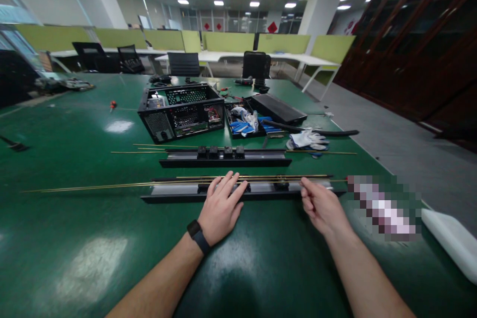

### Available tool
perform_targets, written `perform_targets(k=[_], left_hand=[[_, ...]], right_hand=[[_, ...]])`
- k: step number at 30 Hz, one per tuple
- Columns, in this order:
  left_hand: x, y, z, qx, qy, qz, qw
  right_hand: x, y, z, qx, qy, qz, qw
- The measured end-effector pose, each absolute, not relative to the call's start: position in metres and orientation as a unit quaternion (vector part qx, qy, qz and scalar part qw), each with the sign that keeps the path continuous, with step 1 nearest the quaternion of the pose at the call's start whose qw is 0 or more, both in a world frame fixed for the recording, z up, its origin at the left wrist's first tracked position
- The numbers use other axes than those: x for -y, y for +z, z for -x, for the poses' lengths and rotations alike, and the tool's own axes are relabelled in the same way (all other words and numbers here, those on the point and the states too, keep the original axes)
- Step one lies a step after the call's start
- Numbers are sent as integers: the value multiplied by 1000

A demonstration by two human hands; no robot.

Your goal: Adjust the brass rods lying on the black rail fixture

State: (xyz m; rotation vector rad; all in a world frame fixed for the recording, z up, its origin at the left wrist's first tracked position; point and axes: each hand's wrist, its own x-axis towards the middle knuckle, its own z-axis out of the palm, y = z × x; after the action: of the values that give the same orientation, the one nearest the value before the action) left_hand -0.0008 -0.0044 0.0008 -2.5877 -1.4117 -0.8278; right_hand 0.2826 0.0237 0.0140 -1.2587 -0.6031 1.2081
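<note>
A long black channel (171,199) with a pale inner face lies across the table in front of me. Several thin brass rods (93,187) run along it and stick out past its left end. My left hand (220,208), with a dark watch on the wrist, rests over the channel's middle, fingers spread across the rods. Under those fingers, black blocks are partly hidden; another black block (281,183) shows farther right. Near the right end, my right hand (321,204) is closed in a pinch at a brass rod; its fingertips partly hide the contact.
Behind lies a second black channel (223,163) with several black blocks and brass rods. Beyond it stand an open computer case (182,114), a tray with blue-white gloves (244,121), a black panel (278,108) and another glove (307,140). A white object (449,238) sits at right.
</note>
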Motion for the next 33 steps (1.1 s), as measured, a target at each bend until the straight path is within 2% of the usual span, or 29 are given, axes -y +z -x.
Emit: perform_targets(k=[3,10,15,22,28,33], left_hand=[[4,1,1,462,-273,843,40],[5,1,1,464,-268,844,39],[5,1,1,464,-268,844,41],[4,0,1,461,-274,843,41],[5,1,0,465,-267,843,42],[5,1,1,463,-270,843,40]], right_hand=[[-22,11,-275,300,541,540,570],[-25,13,-285,235,493,544,637],[-21,12,-275,299,538,540,574],[-26,12,-285,222,484,547,646],[-21,13,-273,292,539,535,581],[-25,13,-281,218,484,551,644]])
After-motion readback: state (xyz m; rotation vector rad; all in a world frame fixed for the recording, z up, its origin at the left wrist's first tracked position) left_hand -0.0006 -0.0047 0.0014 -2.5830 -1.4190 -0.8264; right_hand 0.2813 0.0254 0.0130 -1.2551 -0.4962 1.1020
